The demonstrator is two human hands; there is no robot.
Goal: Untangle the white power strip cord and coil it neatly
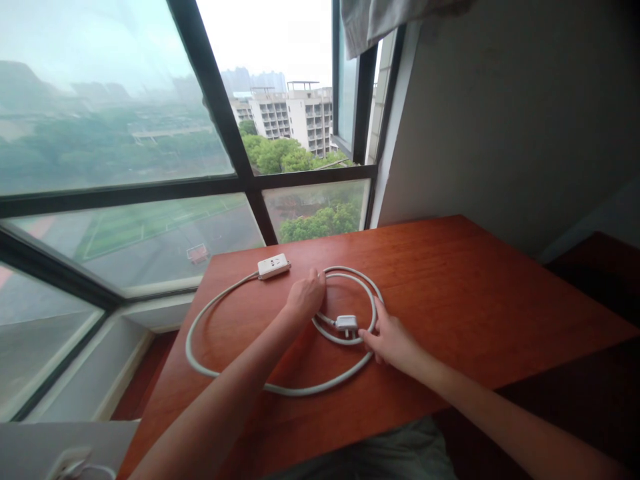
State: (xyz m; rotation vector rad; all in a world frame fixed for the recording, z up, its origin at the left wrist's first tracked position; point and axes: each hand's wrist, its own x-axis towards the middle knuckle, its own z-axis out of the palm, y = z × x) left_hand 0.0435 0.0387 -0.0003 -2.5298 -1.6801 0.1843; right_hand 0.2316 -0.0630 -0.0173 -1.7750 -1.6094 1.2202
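Observation:
A white extension cord (320,388) lies on the reddish-brown table, partly wound into a coil on the right and spread in one wide loop to the left. Its small socket block (273,266) rests near the window side. Inside the coil sits the white plug (346,324), prongs toward me. My left hand (306,295) is closed on the coil's left side, its fingertips partly hidden. Around the coil's right side, my right hand (387,337) grips the cord between thumb and fingers.
The wooden table (450,287) reaches the window frame (310,176) at the back and a wall (475,120) on the right. A wall socket with a white plug (73,461) shows at the lower left. Grey-green fabric (395,453) lies below the front edge.

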